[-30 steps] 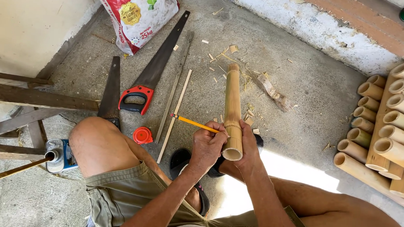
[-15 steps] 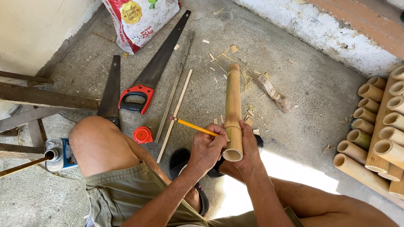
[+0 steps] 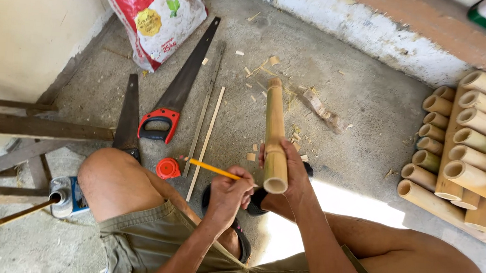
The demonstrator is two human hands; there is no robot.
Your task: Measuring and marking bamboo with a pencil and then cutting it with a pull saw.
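My right hand [image 3: 292,172] grips a long bamboo pole [image 3: 274,134] near its cut open end, with the far end resting on the concrete floor. My left hand [image 3: 231,193] holds a yellow pencil [image 3: 210,167] whose tip touches the pole's near end. I sit on the ground with my knees spread, and black sandals show under my hands.
Two hand saws [image 3: 169,101] lie at left beside thin bamboo strips [image 3: 207,134] and a red tape measure [image 3: 168,168]. A red and white sack [image 3: 157,19] leans at the wall. Cut bamboo tubes [image 3: 467,150] are stacked at right. Wooden rails [image 3: 24,126] stand at left.
The pencil in my left hand has shifted slightly along the pole's end; the pole and right hand stay in place.
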